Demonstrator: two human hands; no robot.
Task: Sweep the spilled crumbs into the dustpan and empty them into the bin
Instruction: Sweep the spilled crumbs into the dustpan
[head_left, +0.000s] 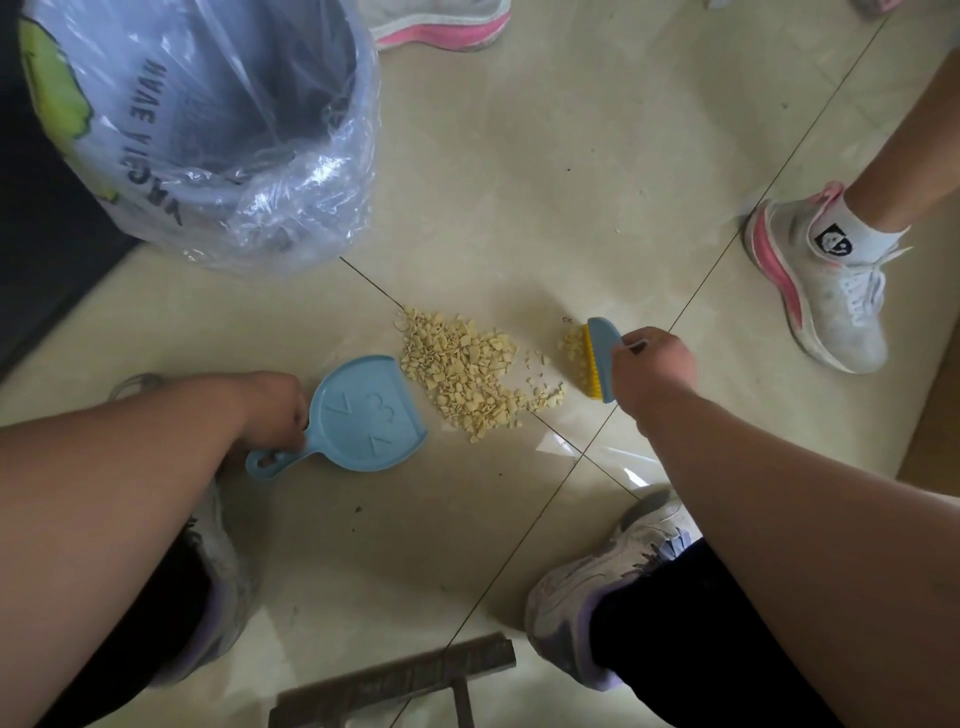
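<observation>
The task is judged to be at an early stage: sweeping is under way, and nothing has yet been collected or emptied.

The dustpan (371, 415) is laid flat on the floor, its open lip turned toward the crumbs (465, 371). Its pan is seen to be bare; no crumbs lie in it. The handle is held by the left hand (278, 410), whose grip is closed around it.

The brush (600, 361) is held by the right hand (652, 371), the grip closed on its blue back, with the yellow bristles set down on the floor. A small clump of crumbs is gathered just in front of the bristles, apart from the main pile.

The main pile is spread on the floor between dustpan and brush, touching or just beside the dustpan lip. A few stray pieces are scattered between the pile and the brush.

The bin (218, 130), lined with a clear plastic bag, stands near the top left edge of the view, well apart from the dustpan. Its contents cannot be told.

Remaining steps, as judged: the pile is to be swept into the dustpan, the strays are to be gathered, and the dustpan is to be lifted and tipped into the bin.
</observation>
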